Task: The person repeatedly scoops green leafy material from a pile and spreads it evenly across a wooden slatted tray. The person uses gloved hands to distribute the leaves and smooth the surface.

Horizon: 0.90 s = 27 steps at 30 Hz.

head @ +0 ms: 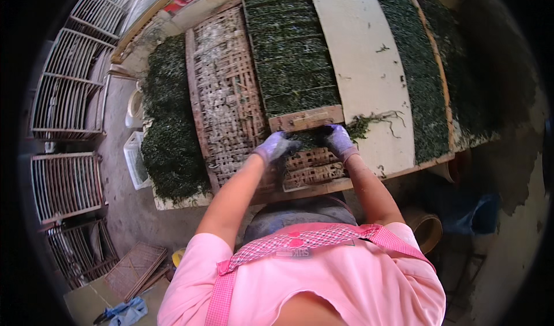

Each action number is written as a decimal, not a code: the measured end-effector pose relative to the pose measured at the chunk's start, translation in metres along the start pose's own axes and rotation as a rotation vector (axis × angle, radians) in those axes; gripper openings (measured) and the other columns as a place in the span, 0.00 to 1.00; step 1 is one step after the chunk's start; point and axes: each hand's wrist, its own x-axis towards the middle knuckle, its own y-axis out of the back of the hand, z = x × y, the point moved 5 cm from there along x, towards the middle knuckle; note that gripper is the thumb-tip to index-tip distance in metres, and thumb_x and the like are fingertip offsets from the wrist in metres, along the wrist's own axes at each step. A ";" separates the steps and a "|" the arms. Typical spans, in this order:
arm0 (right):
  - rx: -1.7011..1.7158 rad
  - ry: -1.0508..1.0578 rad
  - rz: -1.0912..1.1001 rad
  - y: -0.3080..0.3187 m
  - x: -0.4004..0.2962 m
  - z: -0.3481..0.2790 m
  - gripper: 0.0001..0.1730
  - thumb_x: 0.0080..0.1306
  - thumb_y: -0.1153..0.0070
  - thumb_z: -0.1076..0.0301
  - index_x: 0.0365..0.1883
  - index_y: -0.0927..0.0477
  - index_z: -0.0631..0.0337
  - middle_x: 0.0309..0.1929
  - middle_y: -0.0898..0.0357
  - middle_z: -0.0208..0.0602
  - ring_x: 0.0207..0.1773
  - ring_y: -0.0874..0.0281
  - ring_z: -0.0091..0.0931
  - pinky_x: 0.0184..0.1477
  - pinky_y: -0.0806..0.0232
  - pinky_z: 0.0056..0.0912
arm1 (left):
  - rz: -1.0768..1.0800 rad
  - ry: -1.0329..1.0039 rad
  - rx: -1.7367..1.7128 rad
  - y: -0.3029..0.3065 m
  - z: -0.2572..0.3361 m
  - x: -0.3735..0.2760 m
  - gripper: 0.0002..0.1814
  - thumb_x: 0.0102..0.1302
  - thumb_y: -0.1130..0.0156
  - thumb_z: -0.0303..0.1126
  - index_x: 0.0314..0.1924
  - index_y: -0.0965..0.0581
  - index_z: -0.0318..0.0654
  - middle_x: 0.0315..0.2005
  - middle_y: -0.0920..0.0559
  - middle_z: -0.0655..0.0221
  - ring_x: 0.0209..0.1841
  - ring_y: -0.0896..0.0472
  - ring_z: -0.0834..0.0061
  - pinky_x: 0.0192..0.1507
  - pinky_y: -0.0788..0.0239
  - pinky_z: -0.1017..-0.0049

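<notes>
Both my hands wear pale purple gloves with darkened fingers. My left hand point(278, 147) is at the left edge of a dark green clump of shredded leafy material point(306, 140) lying on a woven bamboo tray point(314, 174). My right hand point(337, 141) is at the clump's right side, its fingertips dark and partly hidden. Whether either hand grips the clump cannot be told. Just beyond them a wooden board with a small raised handle point(306, 118) lies across the tray. Behind it, a layer of chopped greens point(294, 53) covers the tray in strips. Long loose strands point(368, 124) lie right of my right hand.
A bare woven tray point(225, 96) and a dark green heap point(169, 118) are to the left. A pale board point(368, 66) and another green-covered tray point(413, 75) are to the right. Slatted racks point(67, 187), a white plastic basket point(136, 159) and a bucket point(426, 231) stand around the table.
</notes>
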 end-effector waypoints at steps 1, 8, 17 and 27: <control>-0.022 -0.131 0.025 0.002 0.003 0.012 0.13 0.59 0.43 0.68 0.41 0.18 0.64 0.34 0.16 0.40 0.36 0.20 0.28 0.44 0.30 0.30 | -0.019 0.019 -0.095 0.008 0.025 -0.022 0.16 0.59 0.32 0.38 0.40 0.20 0.32 0.27 0.18 0.70 0.28 0.25 0.80 0.31 0.32 0.75; 0.050 0.031 -0.043 -0.025 -0.003 -0.045 0.15 0.60 0.45 0.63 0.41 0.18 0.61 0.36 0.18 0.49 0.39 0.18 0.37 0.42 0.28 0.37 | 0.340 0.026 -0.465 0.126 -0.040 -0.101 0.17 0.59 0.35 0.23 0.49 0.22 0.37 0.33 0.17 0.72 0.30 0.22 0.83 0.31 0.29 0.81; -0.004 0.010 -0.322 -0.088 0.029 -0.024 0.12 0.55 0.39 0.68 0.39 0.15 0.55 0.37 0.15 0.37 0.36 0.18 0.28 0.40 0.27 0.27 | 1.106 -0.370 -0.280 0.297 -0.072 -0.125 0.15 0.63 0.40 0.28 0.49 0.23 0.32 0.44 0.18 0.62 0.47 0.21 0.71 0.53 0.31 0.74; -0.410 -0.062 -0.281 -0.079 0.025 -0.019 0.09 0.55 0.41 0.64 0.28 0.16 0.60 0.23 0.19 0.36 0.24 0.26 0.22 0.28 0.33 0.32 | 1.302 0.120 0.629 0.505 0.038 0.095 0.38 0.52 0.30 0.46 0.62 0.33 0.44 0.55 0.28 0.51 0.59 0.31 0.52 0.60 0.37 0.60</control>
